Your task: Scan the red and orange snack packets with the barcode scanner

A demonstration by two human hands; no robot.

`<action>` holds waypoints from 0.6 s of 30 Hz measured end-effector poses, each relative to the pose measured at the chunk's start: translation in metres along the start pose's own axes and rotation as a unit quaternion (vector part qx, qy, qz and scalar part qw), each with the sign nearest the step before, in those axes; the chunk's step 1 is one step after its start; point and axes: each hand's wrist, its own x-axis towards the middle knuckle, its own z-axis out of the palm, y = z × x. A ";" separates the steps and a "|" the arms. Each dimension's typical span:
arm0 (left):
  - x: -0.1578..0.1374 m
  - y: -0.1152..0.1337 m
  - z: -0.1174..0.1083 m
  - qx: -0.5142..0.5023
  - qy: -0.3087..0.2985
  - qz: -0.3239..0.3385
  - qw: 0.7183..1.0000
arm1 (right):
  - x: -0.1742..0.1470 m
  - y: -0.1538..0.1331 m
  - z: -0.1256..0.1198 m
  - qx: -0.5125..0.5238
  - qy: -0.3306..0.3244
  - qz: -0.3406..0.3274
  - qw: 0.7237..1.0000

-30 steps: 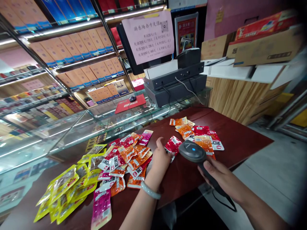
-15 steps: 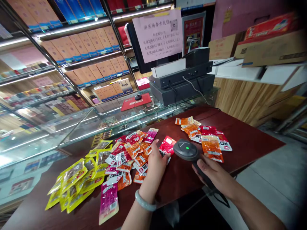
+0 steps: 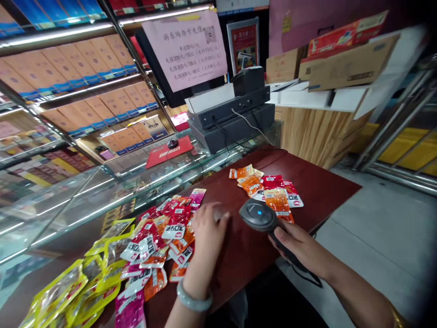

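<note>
My right hand (image 3: 300,248) grips the handle of a dark grey barcode scanner (image 3: 256,215); a small blue light shows on its head. My left hand (image 3: 205,228), a pale bangle on its wrist, lies blurred with curled fingers at the right edge of a heap of red, orange and pink snack packets (image 3: 164,234) on the dark red counter (image 3: 324,193). Whether a packet is under that palm is hidden. A smaller pile of orange and red packets (image 3: 273,191) lies just beyond the scanner.
Yellow packets (image 3: 68,287) lie at the counter's left end. A glass display case (image 3: 102,187) runs along the far side, carrying a red mouse pad (image 3: 167,152), a black till unit (image 3: 232,118) and a monitor with a pink notice (image 3: 186,45). Cardboard boxes (image 3: 348,68) sit at right.
My left hand held a red packet up beside the scanner; now it is down at the heap and that packet is out of sight. The scanner light went from green to blue. The view shifted.
</note>
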 end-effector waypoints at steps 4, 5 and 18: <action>-0.005 0.063 0.026 0.023 -0.083 0.057 0.995 | -0.020 0.007 -0.018 -0.024 0.042 0.026 0.999; -0.006 0.075 0.031 0.034 -0.096 0.075 0.992 | -0.026 0.009 -0.022 -0.022 0.054 0.037 0.998; 0.001 0.111 0.063 0.037 -0.165 0.063 0.984 | -0.051 0.019 -0.048 0.027 0.129 0.060 0.989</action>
